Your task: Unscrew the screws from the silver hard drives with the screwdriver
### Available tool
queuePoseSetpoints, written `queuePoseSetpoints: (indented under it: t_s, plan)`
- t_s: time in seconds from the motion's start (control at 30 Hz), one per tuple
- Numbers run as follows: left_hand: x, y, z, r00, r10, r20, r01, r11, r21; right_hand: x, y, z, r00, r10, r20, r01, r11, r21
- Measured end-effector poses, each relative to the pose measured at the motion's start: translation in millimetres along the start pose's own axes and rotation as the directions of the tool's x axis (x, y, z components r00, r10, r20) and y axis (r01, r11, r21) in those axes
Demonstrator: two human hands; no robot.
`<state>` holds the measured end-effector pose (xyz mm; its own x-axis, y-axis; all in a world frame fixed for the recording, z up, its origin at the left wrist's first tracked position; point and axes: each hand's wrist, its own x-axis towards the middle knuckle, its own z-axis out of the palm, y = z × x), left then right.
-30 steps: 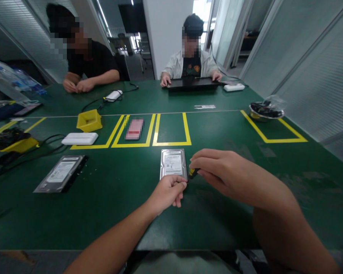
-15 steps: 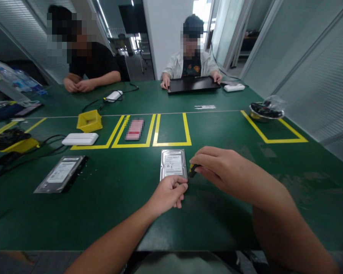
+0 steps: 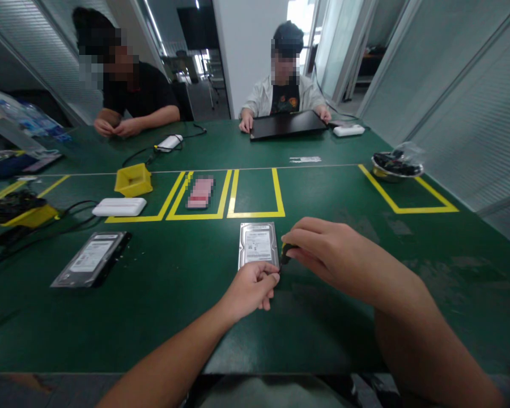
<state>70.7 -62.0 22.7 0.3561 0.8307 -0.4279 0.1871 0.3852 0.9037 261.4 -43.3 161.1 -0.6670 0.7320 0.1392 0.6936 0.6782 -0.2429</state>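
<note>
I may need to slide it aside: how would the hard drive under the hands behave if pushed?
The hard drive looks like a rigid metal slab lying flat, so it probably slides without tipping or rolling. It likely feels heavy for its size. The left hand touches its near edge.

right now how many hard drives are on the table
2: one hard drive lies between the left hand and right hand; a second drive lies far left. Others may be hidden.

A hard drive [image 3: 258, 245] lies on the desk [image 3: 174, 317], between two hands. Another drive [image 3: 91, 259] lies far to its left. A bowl [image 3: 396, 166] sits far right, behind.
</note>
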Motion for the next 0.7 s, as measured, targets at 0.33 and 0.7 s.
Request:
queuePoseSetpoints:
  t_s: [0.33, 0.7]
  plan:
    - [0.1, 0.2, 0.1, 1.000, 0.008, -0.001, -0.008, 1.000, 0.005, -2.5, -0.9, -1.5, 1.000, 0.003, 0.019, -0.003, 1.000, 0.000]
    - [1.0, -2.1, -0.2, 1.000, 0.016, 0.000, -0.016, 1.000, 0.013, -2.3, -0.3, -1.4, 1.000, -0.004, 0.020, 0.004, 1.000, 0.017]
